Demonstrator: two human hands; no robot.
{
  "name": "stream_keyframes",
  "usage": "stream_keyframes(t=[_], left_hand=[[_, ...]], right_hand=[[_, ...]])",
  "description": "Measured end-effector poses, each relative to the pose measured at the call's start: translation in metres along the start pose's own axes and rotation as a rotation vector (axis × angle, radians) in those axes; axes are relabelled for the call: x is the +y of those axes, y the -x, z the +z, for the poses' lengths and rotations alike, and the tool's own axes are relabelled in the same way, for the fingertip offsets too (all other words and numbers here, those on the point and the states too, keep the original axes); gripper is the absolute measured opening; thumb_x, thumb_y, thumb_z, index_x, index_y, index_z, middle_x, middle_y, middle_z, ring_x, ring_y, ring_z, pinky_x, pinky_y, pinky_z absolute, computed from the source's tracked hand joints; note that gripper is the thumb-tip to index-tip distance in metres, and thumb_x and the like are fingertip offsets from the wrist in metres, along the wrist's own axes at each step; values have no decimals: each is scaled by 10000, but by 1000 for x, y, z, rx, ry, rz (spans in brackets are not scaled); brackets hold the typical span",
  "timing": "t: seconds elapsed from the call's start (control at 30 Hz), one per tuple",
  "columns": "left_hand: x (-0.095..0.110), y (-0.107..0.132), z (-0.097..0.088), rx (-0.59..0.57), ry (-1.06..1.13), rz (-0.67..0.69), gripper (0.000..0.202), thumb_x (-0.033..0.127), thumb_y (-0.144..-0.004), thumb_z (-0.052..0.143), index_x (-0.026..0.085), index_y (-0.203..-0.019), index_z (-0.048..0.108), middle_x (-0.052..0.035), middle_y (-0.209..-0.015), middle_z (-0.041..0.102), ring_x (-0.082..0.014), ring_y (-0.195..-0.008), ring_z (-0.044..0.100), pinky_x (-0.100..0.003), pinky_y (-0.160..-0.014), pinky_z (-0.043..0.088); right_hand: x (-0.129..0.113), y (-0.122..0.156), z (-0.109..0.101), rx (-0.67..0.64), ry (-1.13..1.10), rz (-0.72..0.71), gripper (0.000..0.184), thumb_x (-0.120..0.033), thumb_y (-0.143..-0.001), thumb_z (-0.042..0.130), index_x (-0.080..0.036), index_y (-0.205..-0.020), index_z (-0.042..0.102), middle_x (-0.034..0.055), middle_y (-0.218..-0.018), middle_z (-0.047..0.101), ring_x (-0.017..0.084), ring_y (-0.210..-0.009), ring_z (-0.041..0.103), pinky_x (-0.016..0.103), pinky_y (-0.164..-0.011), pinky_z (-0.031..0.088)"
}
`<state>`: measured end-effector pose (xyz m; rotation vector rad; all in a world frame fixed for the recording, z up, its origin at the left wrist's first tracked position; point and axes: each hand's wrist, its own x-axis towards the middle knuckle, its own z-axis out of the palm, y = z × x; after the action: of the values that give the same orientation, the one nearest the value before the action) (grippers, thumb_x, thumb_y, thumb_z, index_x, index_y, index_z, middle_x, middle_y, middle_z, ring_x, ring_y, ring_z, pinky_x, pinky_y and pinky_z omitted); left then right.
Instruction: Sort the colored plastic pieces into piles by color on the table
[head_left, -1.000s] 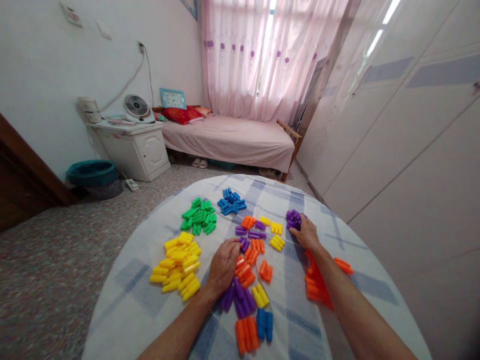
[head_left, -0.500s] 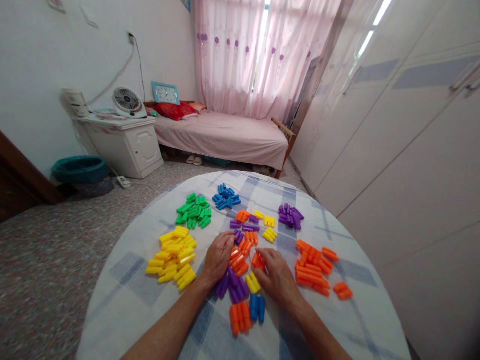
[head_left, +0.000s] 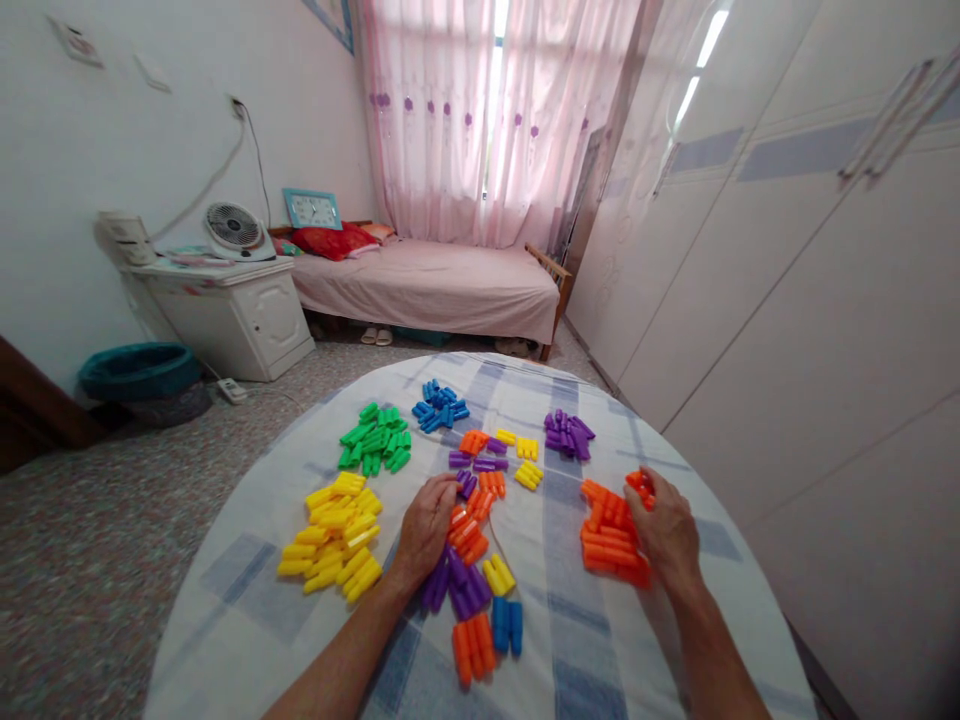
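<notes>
Small finger-shaped plastic tubes, several joined side by side, lie in coloured groups on the table. My left hand rests at the left of the middle group, fingers curled together and fingertips on purple tubes. Beside it are orange tubes, with more purple tubes below. My right hand is over the right-hand orange pile, pinching a few orange tubes; its palm hides part of the pile. A yellow piece, a blue piece and an orange piece lie nearest me.
Left on the checked tablecloth are a yellow pile and a green pile. Farther back sit a blue pile and a purple pile. Loose yellow pieces lie mid-table. A bed stands beyond.
My right hand has moved right from the middle group to the right-hand orange pile, carrying orange tubes. My left hand stays at the middle group. The view has shifted slightly.
</notes>
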<state>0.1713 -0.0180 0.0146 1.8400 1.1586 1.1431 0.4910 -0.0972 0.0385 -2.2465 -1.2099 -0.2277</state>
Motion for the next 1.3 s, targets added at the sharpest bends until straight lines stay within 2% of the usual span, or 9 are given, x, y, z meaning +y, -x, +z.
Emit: stream_keyframes(t=[0.17,0.27,0.37,0.53,0.67,0.83,0.93,1.03,1.3], left_hand=[[0,0,0,-5,-11,-10,356,360,-924,348,189,-952,659,-69,-1090,637,-174,-1057,573,-343,-979,427],[0,0,0,-3,-15,-7,357,359,-927,344,191,-948,658,-65,-1090,634,-172,-1059,570,-341,-984,419],[1,0,0,-8,-11,-12,350,358,-926,352,188,-955,656,-67,-1097,630,-172,-1055,571,-337,-975,425],[2,0,-1,-13,4,-13,349,363,-924,354,189,-965,654,-74,-1099,628,-180,-1063,565,-351,-984,419],[1,0,-1,-25,9,-20,349,367,-923,354,186,-987,647,-76,-1105,625,-180,-1066,564,-353,-988,418],[-1,0,-1,-20,14,-5,337,356,-920,366,194,-981,656,-72,-1106,631,-181,-1071,567,-357,-990,423],[-1,-1,0,-9,11,-1,334,349,-918,373,193,-973,663,-70,-1104,636,-184,-1070,570,-365,-992,424],[-1,-1,0,-5,6,-5,334,350,-917,376,190,-963,666,-71,-1093,640,-184,-1059,574,-366,-986,427],[-2,0,-1,-11,21,-7,336,376,-911,381,191,-958,658,-74,-1100,633,-189,-1066,571,-370,-989,427]], right_hand=[[10,5,11,-145,79,-10,480,-404,-894,257,-158,-1108,610,119,-1133,628,273,-1034,528,415,-915,385],[-4,8,9,-74,71,-55,451,-393,-895,287,-153,-1080,621,124,-1108,632,277,-1052,512,425,-931,378],[-34,18,6,-18,-70,-218,377,-344,-882,358,-146,-1081,608,125,-1096,628,254,-1052,514,406,-961,379],[-99,48,20,-289,-297,-566,314,-247,-868,445,-205,-1153,571,81,-1161,609,226,-1115,503,403,-985,392],[-130,56,40,-376,-275,-720,394,-193,-850,484,-228,-1240,526,59,-1260,569,227,-1195,450,424,-1025,354],[-136,53,52,-396,-253,-725,432,-146,-796,543,-236,-1218,539,72,-1229,567,218,-1138,490,394,-967,399],[-134,53,51,-383,-247,-668,298,-150,-794,549,-222,-1080,594,76,-1155,580,204,-1056,532,355,-915,430],[-131,56,50,-381,-223,-636,199,-155,-797,542,-211,-980,600,86,-1214,554,211,-1075,530,353,-914,427],[-136,55,51,-368,-223,-614,381,-189,-792,542,-222,-1171,525,75,-1202,563,224,-1105,500,365,-934,397]])
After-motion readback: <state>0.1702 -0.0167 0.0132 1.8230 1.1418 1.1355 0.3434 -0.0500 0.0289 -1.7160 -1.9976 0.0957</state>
